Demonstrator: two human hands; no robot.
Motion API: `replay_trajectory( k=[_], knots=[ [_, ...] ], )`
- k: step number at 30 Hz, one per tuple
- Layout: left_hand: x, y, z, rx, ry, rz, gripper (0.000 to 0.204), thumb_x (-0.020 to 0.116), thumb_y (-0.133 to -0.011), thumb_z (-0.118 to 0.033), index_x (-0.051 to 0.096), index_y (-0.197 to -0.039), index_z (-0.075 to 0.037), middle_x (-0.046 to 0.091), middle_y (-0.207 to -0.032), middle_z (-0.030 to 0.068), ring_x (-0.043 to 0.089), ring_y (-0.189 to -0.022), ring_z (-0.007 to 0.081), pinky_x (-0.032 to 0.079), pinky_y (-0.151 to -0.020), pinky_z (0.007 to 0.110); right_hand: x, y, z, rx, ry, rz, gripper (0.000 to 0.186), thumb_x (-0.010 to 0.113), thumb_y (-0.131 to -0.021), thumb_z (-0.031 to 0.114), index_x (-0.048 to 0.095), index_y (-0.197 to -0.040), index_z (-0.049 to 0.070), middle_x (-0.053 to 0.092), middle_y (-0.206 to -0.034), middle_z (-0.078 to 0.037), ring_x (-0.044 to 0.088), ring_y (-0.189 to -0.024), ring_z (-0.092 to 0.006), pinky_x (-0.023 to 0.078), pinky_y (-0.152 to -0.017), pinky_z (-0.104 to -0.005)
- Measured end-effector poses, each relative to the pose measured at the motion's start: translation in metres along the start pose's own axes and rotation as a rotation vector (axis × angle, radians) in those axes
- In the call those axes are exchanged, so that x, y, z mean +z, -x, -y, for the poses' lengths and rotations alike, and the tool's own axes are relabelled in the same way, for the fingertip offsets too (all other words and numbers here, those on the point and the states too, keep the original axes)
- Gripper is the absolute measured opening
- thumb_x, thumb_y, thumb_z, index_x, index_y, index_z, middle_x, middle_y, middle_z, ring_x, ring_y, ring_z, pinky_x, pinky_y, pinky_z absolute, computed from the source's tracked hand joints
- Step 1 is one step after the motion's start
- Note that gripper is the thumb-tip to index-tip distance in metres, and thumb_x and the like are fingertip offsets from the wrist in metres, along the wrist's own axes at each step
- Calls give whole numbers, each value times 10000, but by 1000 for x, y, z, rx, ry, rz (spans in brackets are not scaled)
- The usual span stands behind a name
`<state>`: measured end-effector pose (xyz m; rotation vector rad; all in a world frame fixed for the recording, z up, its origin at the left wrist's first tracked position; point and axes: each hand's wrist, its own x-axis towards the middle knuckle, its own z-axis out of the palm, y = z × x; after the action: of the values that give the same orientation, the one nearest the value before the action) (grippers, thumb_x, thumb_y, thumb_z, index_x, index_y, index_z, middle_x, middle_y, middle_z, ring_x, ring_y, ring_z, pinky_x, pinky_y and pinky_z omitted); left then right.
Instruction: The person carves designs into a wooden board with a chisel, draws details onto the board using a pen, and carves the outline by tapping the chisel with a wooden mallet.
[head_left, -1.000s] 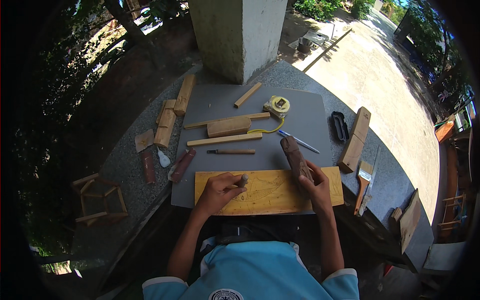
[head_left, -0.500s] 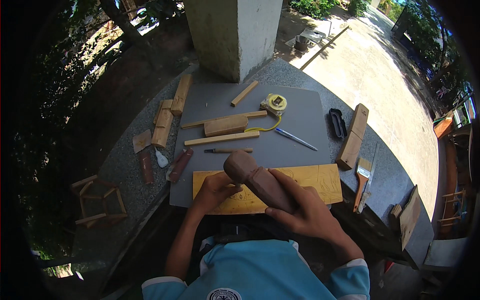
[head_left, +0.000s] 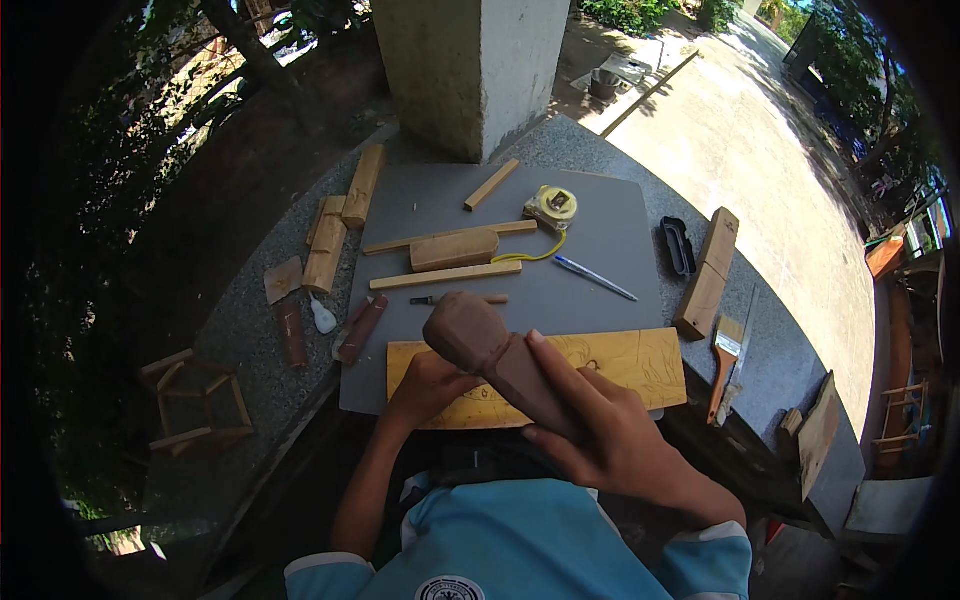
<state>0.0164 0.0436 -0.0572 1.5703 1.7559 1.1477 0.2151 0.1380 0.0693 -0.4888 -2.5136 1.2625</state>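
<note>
My right hand is wrapped round the thick handle of a brown wooden mallet, its blocky head pointing up and left. Below the mallet lies a yellowish wooden board with drawn or carved lines on its face. At the board's left part, my left hand has its fingers closed together. What they hold is hidden behind the mallet head. Just beyond that head, a small wooden-handled carving tool lies partly covered on the grey panel.
Wood strips, a wood block, a tape measure and a pen lie farther back. To the right are a long block and a paintbrush. Red-brown rolls and a wooden frame sit left.
The mallet head has moved left and slightly up, over the left hand's fingertips. My right index finger now lies farther along the handle. The left hand has barely shifted.
</note>
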Motion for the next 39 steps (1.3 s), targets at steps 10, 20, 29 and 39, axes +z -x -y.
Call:
replay_trajectory(
  k=[10, 20, 29, 39],
  knots=[
    [16, 11, 25, -164, 772, -74, 153, 683, -730, -15, 641, -877, -11, 615, -885, 86, 605, -847, 152, 525, -724, 256, 31, 19, -84, 102, -252, -408, 712, 612, -779, 129, 237, -1376, 33, 486, -1208, -232, 508, -1103, -297, 386, -918, -355],
    [-18, 1, 4, -74, 879, -208, 252, 618, -782, 27, 492, -994, -28, 522, -937, 81, 614, -890, 225, 547, -649, 269, 51, 27, -140, 522, -832, -682, 541, 511, -871, 194, 276, -1340, 61, 510, -955, -94, 547, -708, -135, 471, -578, -262],
    [5, 18, 14, -239, 718, -165, 198, 582, -819, 13, 540, -1011, 37, 598, -944, 107, 613, -869, 176, 523, -745, 273, 50, 20, -133, 494, -728, -660, 576, 517, -863, 152, 252, -1364, 50, 502, -1010, -105, 521, -675, -115, 469, -538, -256],
    [14, 14, 13, -174, 485, -143, 128, 633, -775, 22, 626, -901, 48, 649, -864, 89, 625, -792, 119, 509, -724, 232, 51, 22, -134, 513, -737, -664, 580, 529, -855, 157, 266, -1358, 42, 498, -1022, -106, 522, -708, -119, 471, -554, -258]
  ],
)
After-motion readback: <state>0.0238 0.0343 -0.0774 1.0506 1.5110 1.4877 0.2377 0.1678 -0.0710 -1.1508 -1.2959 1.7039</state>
